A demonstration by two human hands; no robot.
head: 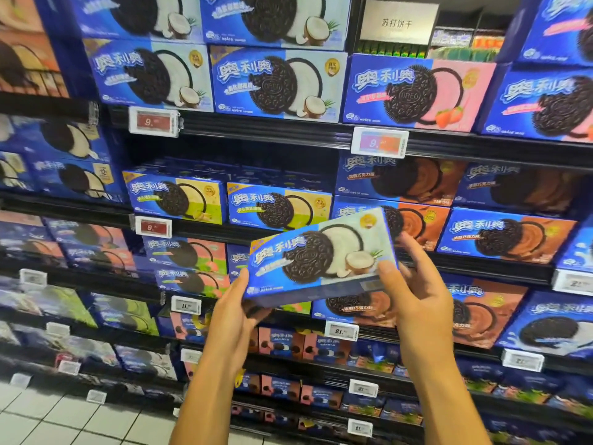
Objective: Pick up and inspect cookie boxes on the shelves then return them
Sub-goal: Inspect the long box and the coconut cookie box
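Left hand (236, 308) grips the lower-left corner of the box (321, 256), fingers curled beneath it, thumb on the edge. The box (coconut picture, front face toward the camera) is held tilted, right end higher, in front of the shelves (272, 130). Right hand (414, 284) clasps its right end, thumb on the front, fingers behind.
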